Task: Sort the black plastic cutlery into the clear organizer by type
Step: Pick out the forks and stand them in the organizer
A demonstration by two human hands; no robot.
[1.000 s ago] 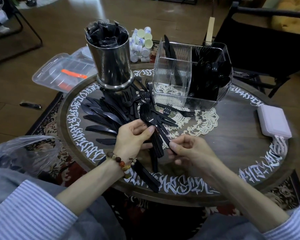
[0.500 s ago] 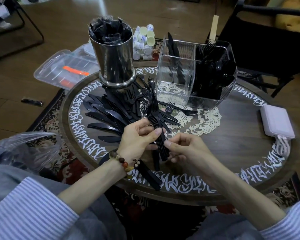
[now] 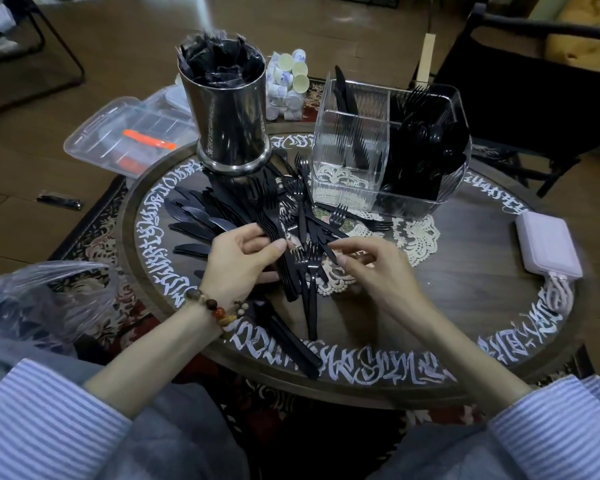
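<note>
A heap of black plastic forks (image 3: 300, 216) and knives (image 3: 198, 220) lies on the round table (image 3: 447, 306), left of centre. My left hand (image 3: 243, 265) grips a stacked bundle of forks (image 3: 274, 237), thumb on top. My right hand (image 3: 371, 268) pinches the handle of one fork (image 3: 329, 252) lying beside the bundle. The clear organizer (image 3: 354, 188) stands at the back right: its right compartment is packed with black cutlery, a few pieces stand at the back left, and the front left compartment holds nothing.
A steel canister (image 3: 229, 116) full of black packets stands behind the heap. A pink power bank (image 3: 548, 244) with a coiled cable lies at the right. A lace doily (image 3: 413, 237) is under the cutlery. A plastic bag (image 3: 42, 299) sits at my left; a black chair (image 3: 534, 81) stands behind.
My left hand has tilted the fork bundle to the left. My right hand has left the bundle's handles and moved right and up to pinch a single loose fork.
</note>
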